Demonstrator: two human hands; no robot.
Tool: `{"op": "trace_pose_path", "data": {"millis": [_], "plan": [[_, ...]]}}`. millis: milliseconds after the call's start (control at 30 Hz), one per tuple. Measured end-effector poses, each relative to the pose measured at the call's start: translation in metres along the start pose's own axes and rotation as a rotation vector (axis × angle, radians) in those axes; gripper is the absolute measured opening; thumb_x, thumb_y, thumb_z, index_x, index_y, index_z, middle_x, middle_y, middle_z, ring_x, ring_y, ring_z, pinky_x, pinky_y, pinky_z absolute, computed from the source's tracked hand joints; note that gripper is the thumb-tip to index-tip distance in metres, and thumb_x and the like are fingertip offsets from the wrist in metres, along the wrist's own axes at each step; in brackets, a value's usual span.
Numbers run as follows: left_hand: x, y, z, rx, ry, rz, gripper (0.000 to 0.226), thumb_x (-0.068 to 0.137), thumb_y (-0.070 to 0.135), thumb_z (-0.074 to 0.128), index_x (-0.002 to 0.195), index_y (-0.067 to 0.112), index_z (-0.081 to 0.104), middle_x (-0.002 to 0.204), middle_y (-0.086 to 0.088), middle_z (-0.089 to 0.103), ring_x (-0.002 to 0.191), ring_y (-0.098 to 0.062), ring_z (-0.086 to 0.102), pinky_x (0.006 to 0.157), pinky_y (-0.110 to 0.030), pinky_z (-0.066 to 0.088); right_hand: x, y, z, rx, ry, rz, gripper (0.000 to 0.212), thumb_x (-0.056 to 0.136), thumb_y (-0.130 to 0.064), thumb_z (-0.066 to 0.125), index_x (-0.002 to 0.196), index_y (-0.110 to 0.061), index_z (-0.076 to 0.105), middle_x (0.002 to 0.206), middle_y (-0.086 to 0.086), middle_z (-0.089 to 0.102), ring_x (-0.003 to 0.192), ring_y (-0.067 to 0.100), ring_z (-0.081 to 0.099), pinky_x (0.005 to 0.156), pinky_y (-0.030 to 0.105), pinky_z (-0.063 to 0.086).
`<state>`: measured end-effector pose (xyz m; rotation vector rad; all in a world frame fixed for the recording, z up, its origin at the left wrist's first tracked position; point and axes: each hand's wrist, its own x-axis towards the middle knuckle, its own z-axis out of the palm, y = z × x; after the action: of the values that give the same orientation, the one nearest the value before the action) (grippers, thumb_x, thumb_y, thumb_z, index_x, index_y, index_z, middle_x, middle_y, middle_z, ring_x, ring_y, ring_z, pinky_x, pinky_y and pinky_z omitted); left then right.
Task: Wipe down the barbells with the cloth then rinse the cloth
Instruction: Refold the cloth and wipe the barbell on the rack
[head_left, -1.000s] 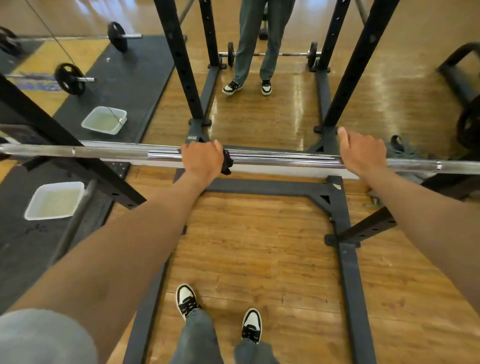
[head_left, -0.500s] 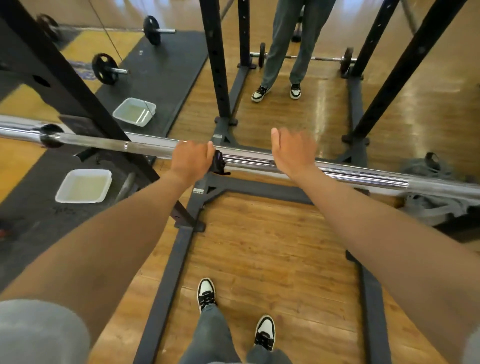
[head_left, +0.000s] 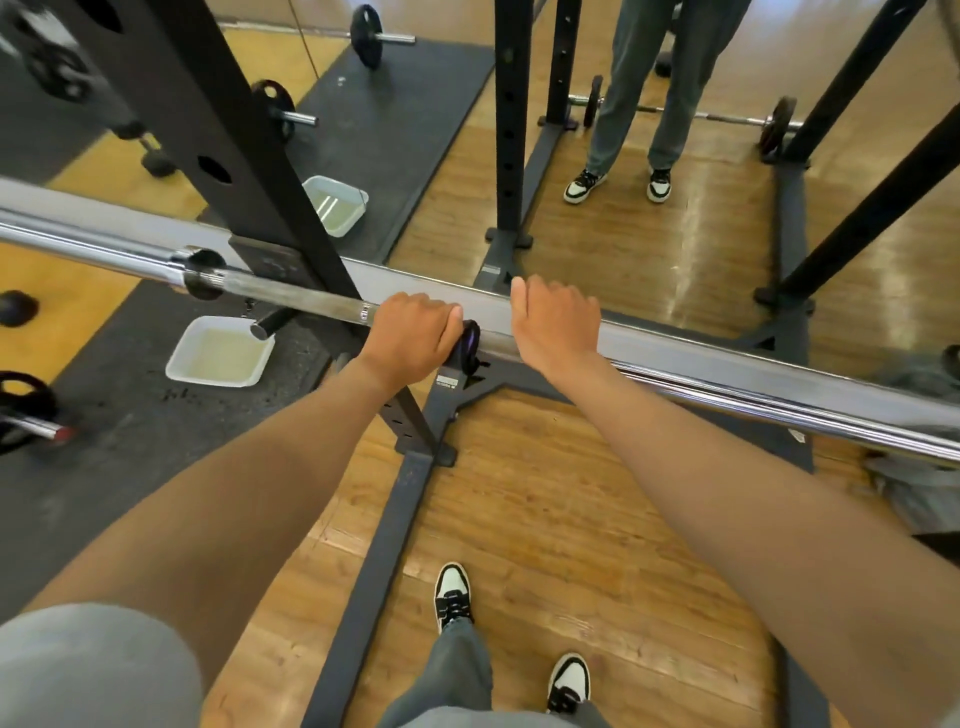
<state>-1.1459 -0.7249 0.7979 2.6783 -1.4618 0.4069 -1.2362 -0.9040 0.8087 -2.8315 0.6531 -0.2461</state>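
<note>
Wooden plank flooring with a glossy finish covers the gym, and black rubber matting lies left of the rack. A chrome barbell rests across the rack at a slant, its left sleeve passing the near upright and running out of frame; its right end is also cut off.

The cloth is mostly hidden: only a dark, bunched fold shows against the bar, just right of the left hand. That hand is curled over the bar shaft, knuckles up, gripping the cloth around it. The right hand sits just beside the cloth, fingers wrapped over the top of the bar; its fingertips are hidden behind the shaft. Both forearms are extended and bare.

A white rectangular tub of pale, cloudy liquid stands on the matting below the bar's left sleeve. A mirror behind the rack repeats the tub, the uprights and a person's legs. At the frame's right edge, a grey shape under the bar is too blurred to identify.
</note>
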Motion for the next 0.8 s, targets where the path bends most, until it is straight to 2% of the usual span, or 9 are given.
{"op": "trace_pose_path", "data": {"millis": [167, 233, 333, 433, 500, 567, 633, 733, 800], "plan": [[-0.01, -0.053, 0.003, 0.017, -0.037, -0.058, 0.044, 0.104, 0.029, 0.026, 0.067, 0.016, 0.045, 0.06, -0.005, 0.05, 0.055, -0.029, 0.042, 0.055, -0.038, 0.03, 0.018, -0.041, 0.015, 0.003, -0.106, 0.002, 0.051, 0.109, -0.04, 0.021, 0.106, -0.013, 0.064, 0.108, 0.014, 0.07, 0.104, 0.036, 0.061, 0.09, 0.045, 0.042], [-0.014, -0.069, 0.002, 0.023, -0.04, -0.101, 0.045, 0.105, 0.028, 0.03, 0.066, 0.015, 0.048, 0.061, -0.007, 0.055, 0.056, -0.03, 0.045, 0.055, -0.041, 0.038, 0.021, -0.049, 0.019, 0.011, -0.156, 0.021, 0.051, 0.109, -0.037, 0.019, 0.107, -0.013, 0.064, 0.11, 0.015, 0.069, 0.106, 0.036, 0.06, 0.091, 0.046, 0.04], [-0.012, -0.077, -0.004, 0.056, -0.143, -0.15, 0.045, 0.106, 0.03, 0.035, 0.067, 0.017, 0.052, 0.066, -0.009, 0.062, 0.06, -0.034, 0.054, 0.055, -0.039, 0.043, 0.024, -0.047, 0.023, 0.007, -0.194, 0.126, 0.063, 0.109, -0.043, 0.013, 0.115, -0.014, 0.068, 0.118, 0.015, 0.07, 0.114, 0.037, 0.06, 0.101, 0.048, 0.041], [0.005, -0.074, -0.013, 0.13, -0.367, -0.043, 0.038, 0.111, 0.034, 0.029, 0.092, 0.017, 0.057, 0.09, -0.009, 0.068, 0.083, -0.036, 0.062, 0.063, -0.037, 0.041, 0.026, -0.045, 0.021, 0.024, -0.221, 0.192, 0.068, 0.109, -0.045, 0.01, 0.119, -0.012, 0.069, 0.122, 0.016, 0.069, 0.117, 0.037, 0.06, 0.104, 0.05, 0.042], [0.022, -0.067, -0.021, 0.076, -0.543, -0.031, 0.04, 0.112, 0.031, 0.024, 0.111, 0.011, 0.058, 0.113, -0.015, 0.066, 0.101, -0.038, 0.061, 0.077, -0.042, 0.044, 0.028, -0.042, 0.015, 0.058, -0.245, 0.229, 0.07, 0.109, -0.046, 0.008, 0.122, -0.01, 0.068, 0.124, 0.018, 0.067, 0.118, 0.038, 0.06, 0.106, 0.05, 0.041], [0.041, -0.052, -0.025, -0.047, -0.753, -0.09, 0.047, 0.113, 0.035, 0.021, 0.13, 0.008, 0.055, 0.138, -0.019, 0.058, 0.121, -0.039, 0.054, 0.096, -0.046, 0.041, 0.029, -0.035, 0.008, 0.059, -0.284, 0.274, 0.07, 0.11, -0.045, 0.008, 0.128, -0.008, 0.064, 0.129, 0.02, 0.065, 0.121, 0.039, 0.058, 0.107, 0.05, 0.039], [0.056, -0.032, -0.026, -0.188, -0.896, -0.132, 0.057, 0.112, 0.046, 0.02, 0.148, 0.011, 0.046, 0.157, -0.015, 0.044, 0.139, -0.036, 0.044, 0.109, -0.046, 0.034, 0.027, -0.026, 0.003, 0.043, -0.319, 0.322, 0.065, 0.111, -0.041, 0.009, 0.138, -0.009, 0.058, 0.134, 0.02, 0.062, 0.125, 0.039, 0.055, 0.106, 0.049, 0.037], [0.069, 0.001, -0.027, -0.416, -0.972, -0.124, 0.066, 0.111, 0.053, 0.018, 0.157, 0.011, 0.039, 0.165, -0.01, 0.035, 0.15, -0.03, 0.035, 0.117, -0.042, 0.026, 0.023, -0.017, 0.005, 0.023, -0.333, 0.38, 0.064, 0.11, -0.041, 0.009, 0.139, -0.009, 0.057, 0.136, 0.02, 0.06, 0.126, 0.039, 0.055, 0.107, 0.048, 0.039], [0.073, 0.016, -0.024, -0.465, -0.961, -0.044, 0.065, 0.111, 0.052, 0.016, 0.152, 0.011, 0.047, 0.16, -0.011, 0.043, 0.144, -0.029, 0.042, 0.111, -0.038, 0.031, 0.02, -0.015, 0.008, 0.047, -0.259, 0.396, 0.068, 0.11, -0.043, 0.009, 0.125, -0.007, 0.065, 0.128, 0.021, 0.064, 0.119, 0.039, 0.058, 0.102, 0.048, 0.041]]}}
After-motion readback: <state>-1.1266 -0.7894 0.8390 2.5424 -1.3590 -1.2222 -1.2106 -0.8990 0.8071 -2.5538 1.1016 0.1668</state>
